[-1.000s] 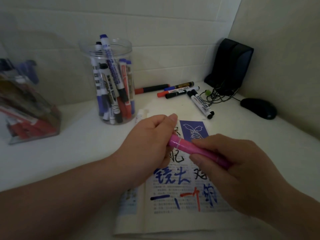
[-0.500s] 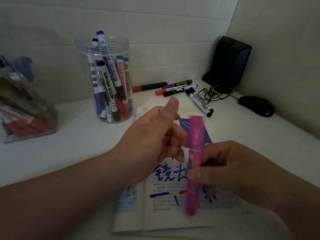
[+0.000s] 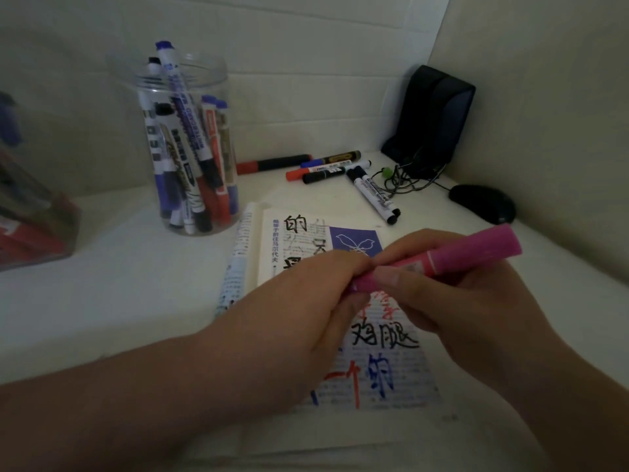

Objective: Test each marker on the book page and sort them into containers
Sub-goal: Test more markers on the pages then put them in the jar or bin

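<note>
Both hands hold the pink marker [image 3: 476,253] in the air over the open book [image 3: 391,379], which lies on the table [image 3: 119,284]. The left hand [image 3: 296,311] pinches the marker's lower-left end, its fingers [image 3: 343,267] curled tight around it. The right hand [image 3: 452,311] wraps the middle of the barrel, thumb pressed along it. The wide pink end sticks out past the right hand, up and to the right. A clear jar [image 3: 211,73] of markers stands behind the book, to its left.

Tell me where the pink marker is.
Head view, right of centre: the pink marker is held above the open book, the left hand pinching its lower end and the right hand gripping its middle.
</note>
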Demonstrator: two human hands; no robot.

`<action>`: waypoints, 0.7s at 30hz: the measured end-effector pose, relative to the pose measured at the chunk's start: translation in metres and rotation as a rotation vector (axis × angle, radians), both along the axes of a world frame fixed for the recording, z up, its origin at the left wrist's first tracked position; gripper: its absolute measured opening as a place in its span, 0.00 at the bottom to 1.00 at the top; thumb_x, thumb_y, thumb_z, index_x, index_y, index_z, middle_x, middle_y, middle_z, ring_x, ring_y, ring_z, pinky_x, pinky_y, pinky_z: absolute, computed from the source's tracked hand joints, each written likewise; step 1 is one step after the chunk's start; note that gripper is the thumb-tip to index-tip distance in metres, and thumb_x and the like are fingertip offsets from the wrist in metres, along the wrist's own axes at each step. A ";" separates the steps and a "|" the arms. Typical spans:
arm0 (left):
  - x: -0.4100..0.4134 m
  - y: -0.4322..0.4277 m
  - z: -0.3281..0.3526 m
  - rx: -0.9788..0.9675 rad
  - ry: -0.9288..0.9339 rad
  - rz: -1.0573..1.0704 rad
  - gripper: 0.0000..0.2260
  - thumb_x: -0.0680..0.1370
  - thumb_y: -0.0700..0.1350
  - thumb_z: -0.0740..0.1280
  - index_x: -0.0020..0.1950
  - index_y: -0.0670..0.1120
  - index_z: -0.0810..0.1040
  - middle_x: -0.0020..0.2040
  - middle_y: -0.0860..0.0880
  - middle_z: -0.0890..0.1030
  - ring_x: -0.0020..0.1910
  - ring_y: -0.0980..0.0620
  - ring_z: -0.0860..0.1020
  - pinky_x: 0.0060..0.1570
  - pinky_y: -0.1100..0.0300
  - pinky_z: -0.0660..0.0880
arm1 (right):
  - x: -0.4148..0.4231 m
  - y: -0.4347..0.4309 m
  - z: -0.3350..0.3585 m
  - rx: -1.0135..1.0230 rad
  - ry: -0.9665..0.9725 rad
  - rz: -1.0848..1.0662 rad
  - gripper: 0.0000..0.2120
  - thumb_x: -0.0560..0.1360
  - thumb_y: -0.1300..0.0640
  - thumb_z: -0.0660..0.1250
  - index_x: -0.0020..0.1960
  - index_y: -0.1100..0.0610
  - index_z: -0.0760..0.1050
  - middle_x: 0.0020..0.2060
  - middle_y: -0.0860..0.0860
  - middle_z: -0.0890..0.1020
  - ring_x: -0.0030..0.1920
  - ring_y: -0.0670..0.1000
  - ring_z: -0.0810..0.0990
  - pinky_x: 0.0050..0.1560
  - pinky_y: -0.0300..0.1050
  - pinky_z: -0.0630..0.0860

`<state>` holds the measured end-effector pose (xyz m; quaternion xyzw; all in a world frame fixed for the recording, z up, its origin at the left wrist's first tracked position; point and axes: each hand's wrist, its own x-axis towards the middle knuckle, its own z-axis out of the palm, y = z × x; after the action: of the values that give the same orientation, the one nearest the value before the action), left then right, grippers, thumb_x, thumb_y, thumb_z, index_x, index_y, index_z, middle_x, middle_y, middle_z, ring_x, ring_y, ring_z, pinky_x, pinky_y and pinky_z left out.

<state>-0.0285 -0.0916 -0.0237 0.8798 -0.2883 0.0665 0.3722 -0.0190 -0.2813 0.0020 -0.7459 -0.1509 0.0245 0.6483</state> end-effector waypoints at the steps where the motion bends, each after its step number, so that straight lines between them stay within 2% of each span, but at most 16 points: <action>1: 0.000 0.000 0.000 -0.010 0.005 -0.005 0.09 0.82 0.53 0.56 0.60 0.58 0.71 0.48 0.61 0.75 0.49 0.61 0.74 0.45 0.70 0.69 | -0.002 0.001 0.003 -0.057 -0.051 -0.010 0.06 0.65 0.57 0.77 0.42 0.55 0.84 0.30 0.49 0.83 0.30 0.43 0.80 0.29 0.32 0.73; 4: 0.002 0.000 0.002 -0.068 0.137 -0.070 0.07 0.83 0.50 0.58 0.59 0.56 0.73 0.47 0.59 0.75 0.48 0.58 0.75 0.44 0.67 0.71 | -0.007 0.004 0.006 -0.123 -0.105 0.016 0.08 0.64 0.57 0.75 0.43 0.54 0.83 0.34 0.47 0.85 0.34 0.42 0.83 0.34 0.31 0.76; 6: 0.002 0.002 0.005 -0.081 0.220 -0.115 0.08 0.83 0.53 0.57 0.60 0.55 0.73 0.47 0.57 0.77 0.48 0.56 0.76 0.45 0.62 0.73 | -0.007 0.006 0.004 -0.089 -0.073 0.046 0.08 0.64 0.58 0.75 0.43 0.55 0.82 0.30 0.47 0.83 0.29 0.42 0.81 0.29 0.31 0.74; 8: 0.002 0.003 0.008 -0.051 0.264 -0.151 0.12 0.84 0.56 0.54 0.63 0.56 0.72 0.50 0.56 0.79 0.51 0.55 0.77 0.49 0.56 0.76 | -0.006 0.005 0.002 -0.020 -0.018 0.096 0.07 0.68 0.56 0.76 0.44 0.56 0.81 0.26 0.50 0.79 0.22 0.44 0.75 0.23 0.33 0.70; 10: 0.001 0.003 0.010 -0.022 0.266 -0.158 0.12 0.83 0.57 0.54 0.59 0.56 0.73 0.49 0.56 0.79 0.50 0.55 0.78 0.49 0.53 0.75 | -0.004 0.001 0.001 0.028 0.011 0.160 0.10 0.71 0.49 0.76 0.44 0.55 0.80 0.25 0.54 0.78 0.20 0.48 0.71 0.22 0.34 0.68; 12: -0.001 0.003 0.010 -0.006 0.233 -0.160 0.11 0.82 0.57 0.54 0.57 0.56 0.73 0.47 0.56 0.79 0.48 0.55 0.78 0.47 0.54 0.75 | -0.002 -0.003 0.001 0.003 -0.010 0.165 0.12 0.69 0.45 0.75 0.43 0.53 0.81 0.25 0.55 0.78 0.20 0.50 0.71 0.22 0.36 0.68; 14: -0.001 0.003 0.010 -0.007 0.225 -0.166 0.11 0.82 0.57 0.55 0.57 0.55 0.73 0.47 0.54 0.80 0.47 0.52 0.79 0.46 0.52 0.75 | -0.002 -0.002 0.000 0.001 -0.035 0.143 0.11 0.69 0.45 0.75 0.40 0.52 0.81 0.24 0.54 0.79 0.20 0.50 0.73 0.22 0.37 0.70; 16: 0.000 0.003 0.009 -0.034 0.249 -0.169 0.11 0.82 0.57 0.56 0.58 0.55 0.74 0.47 0.52 0.81 0.46 0.49 0.80 0.46 0.49 0.76 | -0.002 0.000 -0.003 0.051 -0.036 0.134 0.08 0.69 0.49 0.76 0.39 0.52 0.80 0.23 0.54 0.78 0.20 0.50 0.73 0.22 0.37 0.69; 19: 0.001 0.002 0.011 -0.061 0.238 -0.155 0.13 0.79 0.59 0.58 0.58 0.56 0.75 0.46 0.54 0.81 0.45 0.52 0.79 0.44 0.54 0.76 | -0.002 0.000 -0.004 0.071 -0.032 0.098 0.07 0.67 0.50 0.74 0.37 0.52 0.80 0.23 0.54 0.77 0.20 0.52 0.71 0.23 0.38 0.68; 21: 0.000 0.001 0.012 -0.095 0.259 -0.162 0.14 0.77 0.61 0.59 0.59 0.60 0.74 0.41 0.58 0.79 0.38 0.57 0.77 0.37 0.62 0.74 | -0.001 -0.003 -0.001 0.086 -0.021 0.078 0.06 0.65 0.51 0.74 0.36 0.53 0.80 0.23 0.55 0.75 0.20 0.51 0.70 0.23 0.38 0.67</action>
<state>-0.0280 -0.0905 -0.0116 0.8362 -0.3044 -0.0644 0.4516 -0.0205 -0.2840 0.0008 -0.7112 -0.1877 0.0352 0.6766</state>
